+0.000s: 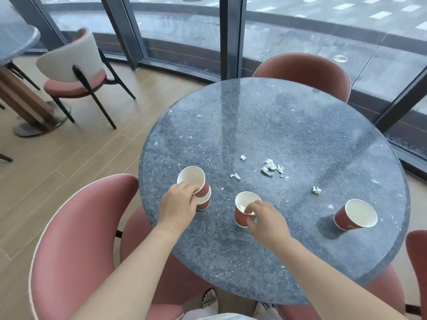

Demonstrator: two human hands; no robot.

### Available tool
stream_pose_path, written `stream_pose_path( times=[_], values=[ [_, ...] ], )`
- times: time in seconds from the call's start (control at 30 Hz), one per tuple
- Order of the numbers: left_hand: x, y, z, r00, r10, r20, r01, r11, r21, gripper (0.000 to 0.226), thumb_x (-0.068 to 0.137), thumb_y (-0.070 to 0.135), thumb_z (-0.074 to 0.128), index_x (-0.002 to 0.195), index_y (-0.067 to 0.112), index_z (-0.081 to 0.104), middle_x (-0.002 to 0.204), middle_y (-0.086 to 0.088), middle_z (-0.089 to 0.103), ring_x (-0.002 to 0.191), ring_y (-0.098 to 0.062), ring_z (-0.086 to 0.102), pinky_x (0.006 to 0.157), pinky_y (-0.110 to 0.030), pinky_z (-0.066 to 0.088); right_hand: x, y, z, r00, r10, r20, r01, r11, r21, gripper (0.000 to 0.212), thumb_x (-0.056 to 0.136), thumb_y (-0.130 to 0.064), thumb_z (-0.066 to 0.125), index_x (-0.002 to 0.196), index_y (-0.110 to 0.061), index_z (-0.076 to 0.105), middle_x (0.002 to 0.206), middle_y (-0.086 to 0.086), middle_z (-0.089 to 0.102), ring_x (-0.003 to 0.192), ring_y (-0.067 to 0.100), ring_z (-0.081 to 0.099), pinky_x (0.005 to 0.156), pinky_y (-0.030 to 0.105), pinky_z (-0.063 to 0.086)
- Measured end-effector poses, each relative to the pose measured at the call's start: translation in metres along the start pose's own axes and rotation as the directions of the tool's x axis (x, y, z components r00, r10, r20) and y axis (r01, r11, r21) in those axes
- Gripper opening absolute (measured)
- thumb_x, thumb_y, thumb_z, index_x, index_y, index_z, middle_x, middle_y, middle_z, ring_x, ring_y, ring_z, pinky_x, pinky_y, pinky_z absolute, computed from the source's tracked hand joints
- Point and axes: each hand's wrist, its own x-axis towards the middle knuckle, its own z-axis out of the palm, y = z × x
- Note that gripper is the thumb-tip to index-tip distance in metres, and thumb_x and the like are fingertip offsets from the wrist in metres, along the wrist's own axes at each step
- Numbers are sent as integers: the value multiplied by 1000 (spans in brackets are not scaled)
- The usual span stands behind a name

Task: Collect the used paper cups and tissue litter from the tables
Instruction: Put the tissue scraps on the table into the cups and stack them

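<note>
A pink chair (80, 239) stands just left of the left forearm, pushed up to the round, dark speckled tabletop (254, 123). The left arm reaches forward over the tabletop's near edge, bare to the elbow. The left hand (178, 204) lies palm down with its fingers curled round a stack (196, 188) of two red paper cups, the upper one nested in the lower and tilted away to the left. Its white inside shows nothing in it.

The right arm comes in from the lower right. The right hand (265, 218) grips the middle cup (241, 215), which stands on the tabletop between the two hands. The thumb lies against the red outer wall and the fingers hook over the rim. Crumpled white tissue (241, 207) lies inside this cup, and a bit of white shows under the fingertips.

Beyond the right hand, well out of its grip, small tissue scraps (269, 167) lie loose on the tabletop: two singles ahead of the middle cup, a cluster further right, and one more piece off to the right.

Right of the right hand, well apart from it, a third cup (355, 214) stands alone, its white inside bare. A faint mark near its base is too small to read; no other writing can be made out on any cup.
</note>
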Motion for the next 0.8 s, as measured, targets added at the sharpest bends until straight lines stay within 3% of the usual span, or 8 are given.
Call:
stream_pose_path(
  times=[0.17, 0.4, 0.8],
  values=[
    [5, -8, 12, 985, -13, 172, -7, 993, 115, 23, 90, 14, 49, 106, 22, 63, 104, 3, 62, 100, -23, 52, 72, -35, 44, -1, 3, 0, 1000, 17, -14, -18, 1000, -5, 19, 86, -18, 50, 101, -22, 62, 108, -8, 61, 108, 17, 49, 75, 32, 47],
    [11, -1, 39, 914, 48, 403, -82, 994, 67, 27, 89, 9, 47, 104, 23, 65, 103, -1, 61, 101, -26, 55, 80, -39, 49, -8, 11, -6, 997, 73, -20, -73, 997, 0, 20, 86, -17, 50, 103, -23, 61, 109, -9, 60, 110, 17, 48, 76, 34, 47],
    [8, 88, 94, 771, 345, 535, -377, 925, -52, 20, 91, 14, 44, 99, 21, 61, 101, 3, 61, 98, -24, 55, 74, -36, 50, -47, 68, -34, 959, 252, -128, -253, 968, 9, 19, 85, -17, 51, 99, -21, 62, 108, -10, 58, 109, 13, 47, 73, 30, 44]
  ],
)
